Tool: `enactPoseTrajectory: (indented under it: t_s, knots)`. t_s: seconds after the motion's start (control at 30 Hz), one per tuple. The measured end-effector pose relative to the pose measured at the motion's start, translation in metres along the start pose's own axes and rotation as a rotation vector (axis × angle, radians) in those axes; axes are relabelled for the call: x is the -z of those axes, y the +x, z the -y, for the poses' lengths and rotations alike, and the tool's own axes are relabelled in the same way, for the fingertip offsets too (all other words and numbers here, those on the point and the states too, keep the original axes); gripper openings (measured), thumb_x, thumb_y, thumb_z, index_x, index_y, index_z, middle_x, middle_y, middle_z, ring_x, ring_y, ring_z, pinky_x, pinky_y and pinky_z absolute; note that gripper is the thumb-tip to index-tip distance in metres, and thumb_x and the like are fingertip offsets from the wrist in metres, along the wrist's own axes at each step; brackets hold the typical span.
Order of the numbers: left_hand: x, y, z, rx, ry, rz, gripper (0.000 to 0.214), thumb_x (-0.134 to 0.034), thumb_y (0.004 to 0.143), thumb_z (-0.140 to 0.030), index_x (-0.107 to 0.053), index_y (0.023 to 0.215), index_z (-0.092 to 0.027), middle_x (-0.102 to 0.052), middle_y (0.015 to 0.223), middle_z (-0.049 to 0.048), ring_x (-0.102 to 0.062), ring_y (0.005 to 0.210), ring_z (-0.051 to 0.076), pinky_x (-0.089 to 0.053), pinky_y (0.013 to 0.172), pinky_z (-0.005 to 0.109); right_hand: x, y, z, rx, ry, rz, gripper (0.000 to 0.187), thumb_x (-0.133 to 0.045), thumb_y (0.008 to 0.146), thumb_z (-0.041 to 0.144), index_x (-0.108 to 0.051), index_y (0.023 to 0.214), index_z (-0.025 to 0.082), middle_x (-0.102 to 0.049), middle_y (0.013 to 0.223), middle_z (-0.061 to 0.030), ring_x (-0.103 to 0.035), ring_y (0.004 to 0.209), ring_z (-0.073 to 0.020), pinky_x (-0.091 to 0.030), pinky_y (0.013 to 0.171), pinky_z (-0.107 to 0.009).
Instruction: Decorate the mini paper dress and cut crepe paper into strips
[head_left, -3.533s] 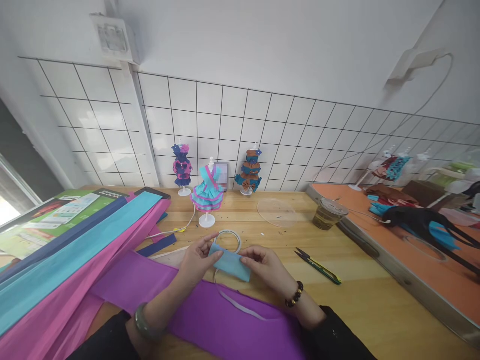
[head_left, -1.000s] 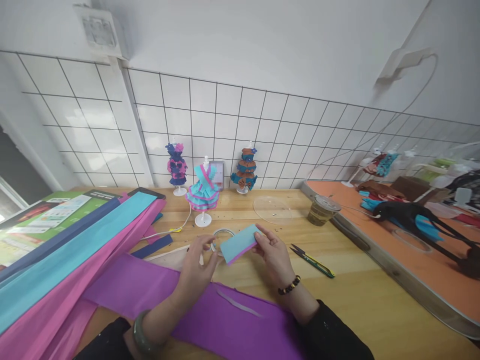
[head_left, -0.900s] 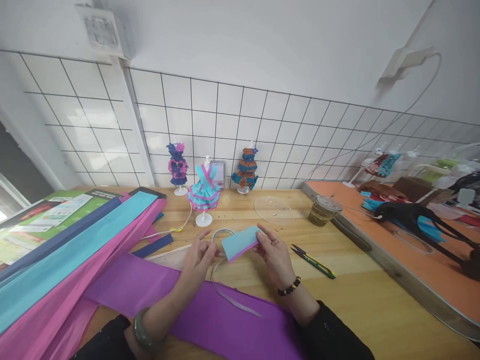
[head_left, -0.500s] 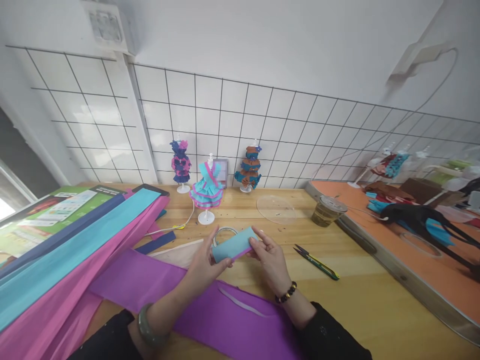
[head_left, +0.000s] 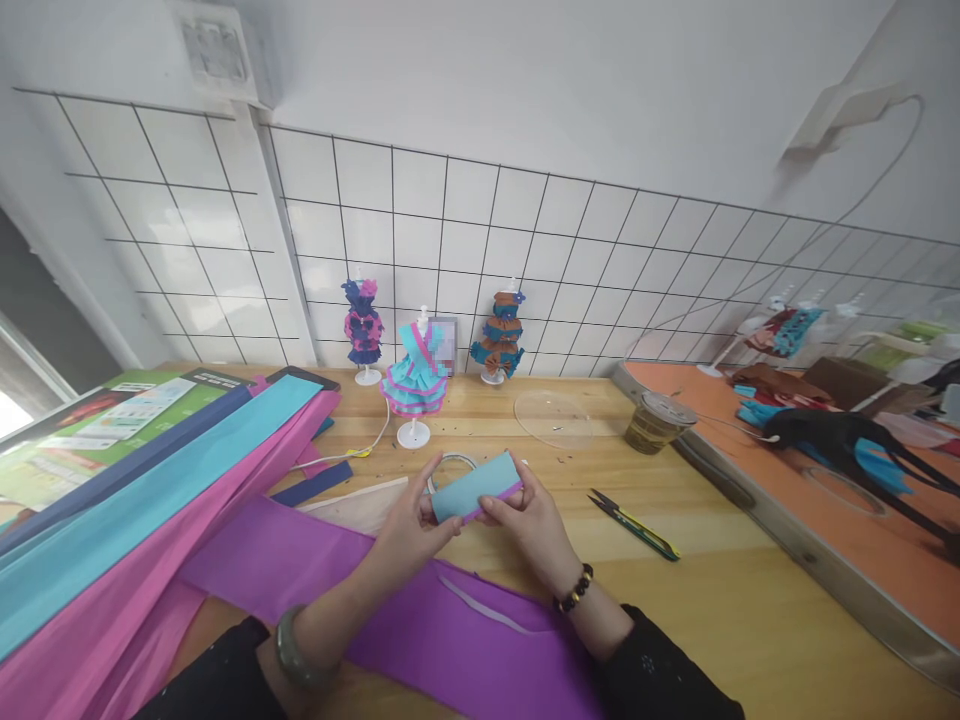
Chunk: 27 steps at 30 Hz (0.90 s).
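A folded strip of light blue crepe paper [head_left: 474,486] with a purple lower edge is held up between both hands. My left hand [head_left: 411,520] grips its left end, thumb in front and fingers behind. At the right end, my right hand [head_left: 529,515] pinches the purple edge with the thumb on the front face. Behind the strip, a roll of tape [head_left: 454,460] is partly hidden. Below my forearms spreads a long purple sheet of crepe paper [head_left: 480,650], with a thin pale strip [head_left: 487,610] on it. Yellow-green thread snips [head_left: 636,525] lie right of my right hand.
Blue and pink crepe sheets [head_left: 187,480] are heaped at the left. Three small dress stands, one with a blue-pink dress [head_left: 416,375], stand near the gridded wall. A lidded cup [head_left: 658,422] sits beside the raised orange table [head_left: 832,540] at the right.
My right thumb has slid left and slightly down along the strip's purple edge. The strip has shifted slightly right; my left hand keeps its grip.
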<state>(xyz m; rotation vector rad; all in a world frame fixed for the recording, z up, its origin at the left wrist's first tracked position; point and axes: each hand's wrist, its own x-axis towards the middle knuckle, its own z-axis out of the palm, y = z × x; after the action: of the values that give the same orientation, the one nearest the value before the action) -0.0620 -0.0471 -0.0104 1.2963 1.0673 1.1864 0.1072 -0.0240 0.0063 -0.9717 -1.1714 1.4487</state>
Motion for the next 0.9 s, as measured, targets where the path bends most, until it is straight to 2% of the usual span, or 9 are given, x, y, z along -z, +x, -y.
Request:
enactPoseTrajectory:
  t_s: [0.17,0.27,0.33,0.4,0.5,0.63,0.73,0.9]
  knots:
    - [0.002,0.0,-0.004,-0.018,0.015,-0.028,0.083,-0.06,0.076,-0.035,-0.013,0.14,-0.013,-0.055,0.058,-0.0053,-0.053,0.057,0.012,-0.041,0.06,0.025,0.005,0.002,0.007,-0.012,0.041,-0.099,0.104,-0.074,0.063,0.036,-0.012,0.142,0.008,-0.065,0.057,0.0048,-0.064,0.057,-0.0142,-0.052,0.066,-0.029]
    - [0.004,0.0,-0.007,0.005,0.026,-0.078,0.075,-0.054,0.079,-0.043,-0.019,0.139,-0.012,-0.051,0.05,-0.0066,-0.048,0.049,0.011,-0.039,0.055,0.024,0.006,0.002,0.009,-0.006,0.079,-0.155,0.104,-0.074,0.064,0.037,-0.011,0.142,0.009,-0.064,0.054,0.0052,-0.064,0.056,-0.0147,-0.052,0.066,-0.028]
    - [0.005,0.001,-0.009,0.005,-0.018,-0.077,0.076,-0.052,0.08,-0.047,-0.02,0.138,-0.01,-0.054,0.053,-0.0043,-0.051,0.053,0.013,-0.04,0.058,0.026,0.005,0.002,0.009,-0.006,0.104,-0.154,0.105,-0.074,0.064,0.038,-0.011,0.143,0.01,-0.063,0.054,0.0061,-0.064,0.057,-0.0151,-0.052,0.067,-0.029]
    - [0.004,0.0,-0.01,0.007,-0.094,-0.027,0.085,-0.055,0.077,-0.049,-0.014,0.14,-0.009,-0.059,0.062,-0.0004,-0.056,0.063,0.015,-0.041,0.065,0.029,0.003,0.001,0.007,-0.005,0.099,-0.119,0.105,-0.073,0.064,0.038,-0.009,0.143,0.011,-0.063,0.054,0.0066,-0.064,0.058,-0.0149,-0.051,0.069,-0.03]
    - [0.002,0.0,-0.01,0.046,-0.151,0.047,0.097,-0.065,0.071,-0.044,-0.005,0.141,-0.013,-0.062,0.075,0.0017,-0.059,0.073,0.017,-0.042,0.071,0.031,-0.002,-0.001,0.004,0.016,0.048,-0.047,0.105,-0.072,0.066,0.038,-0.006,0.143,0.011,-0.058,0.051,0.0092,-0.059,0.053,-0.0116,-0.05,0.065,-0.027]
    - [0.0,-0.001,-0.008,0.044,-0.132,0.013,0.095,-0.07,0.067,-0.032,-0.011,0.14,-0.019,-0.059,0.08,-0.0001,-0.057,0.07,0.014,-0.044,0.069,0.029,-0.006,-0.003,0.002,0.038,-0.045,-0.01,0.102,-0.07,0.068,0.036,-0.007,0.143,0.01,-0.049,0.044,0.0128,-0.05,0.045,-0.0077,-0.045,0.054,-0.021]
    - [0.001,0.0,-0.005,0.024,-0.057,-0.022,0.091,-0.068,0.068,-0.032,-0.015,0.14,-0.018,-0.058,0.075,-0.0009,-0.056,0.067,0.014,-0.045,0.065,0.028,-0.003,-0.002,0.002,0.05,-0.024,-0.02,0.101,-0.07,0.068,0.035,-0.008,0.143,0.01,-0.054,0.05,0.0107,-0.053,0.05,-0.0084,-0.046,0.059,-0.023]
    - [0.004,0.001,-0.002,-0.007,0.071,-0.088,0.086,-0.068,0.067,-0.033,-0.024,0.139,-0.019,-0.059,0.084,0.0021,-0.055,0.068,0.014,-0.045,0.063,0.027,0.008,0.004,0.005,0.038,0.009,-0.064,0.105,-0.071,0.067,0.036,-0.004,0.143,0.008,-0.065,0.061,0.0045,-0.059,0.059,-0.0116,-0.048,0.069,-0.027]
